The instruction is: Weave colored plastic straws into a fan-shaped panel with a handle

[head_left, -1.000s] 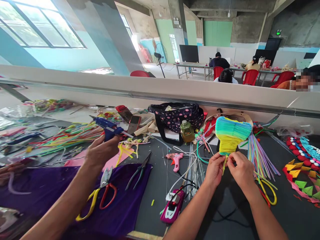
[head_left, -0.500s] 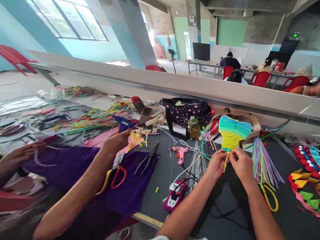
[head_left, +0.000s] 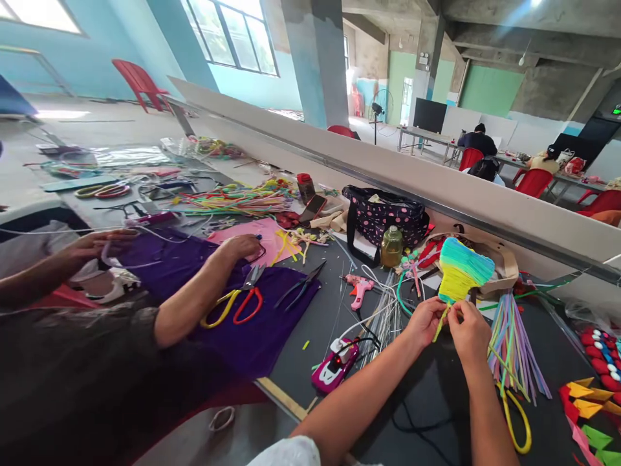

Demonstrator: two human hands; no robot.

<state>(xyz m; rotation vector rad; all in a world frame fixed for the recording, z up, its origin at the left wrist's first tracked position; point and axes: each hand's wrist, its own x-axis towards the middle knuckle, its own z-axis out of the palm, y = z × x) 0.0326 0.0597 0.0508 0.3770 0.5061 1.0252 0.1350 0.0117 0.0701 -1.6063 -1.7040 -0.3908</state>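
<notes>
My left hand [head_left: 427, 321] and my right hand [head_left: 466, 327] meet above the dark table at right of centre. Both have their fingers pinched round the yellow-green stem [head_left: 441, 323] of a fan-shaped piece [head_left: 464, 268]. This piece is wound with strands, blue and turquoise at the top and yellow below, with a thin turquoise band near the stem. It stands upright, tilted slightly. A bundle of pastel pipe cleaners [head_left: 513, 343] lies just right of my right hand, with yellow-handled scissors [head_left: 517, 424] below it.
Pink glue gun [head_left: 359, 289], purple power strip [head_left: 336, 366] and clear sticks lie left of my hands. Behind are a bottle [head_left: 391, 247] and dotted bag [head_left: 383, 217]. At left, a co-worker's hands are over purple cloth [head_left: 262, 343] with scissors and pliers. Folded paper shapes lie far right.
The view has swung left. My hands keep their pinch on the stem. The co-worker's near hand no longer shows the blue glue gun raised, and that arm has moved back.
</notes>
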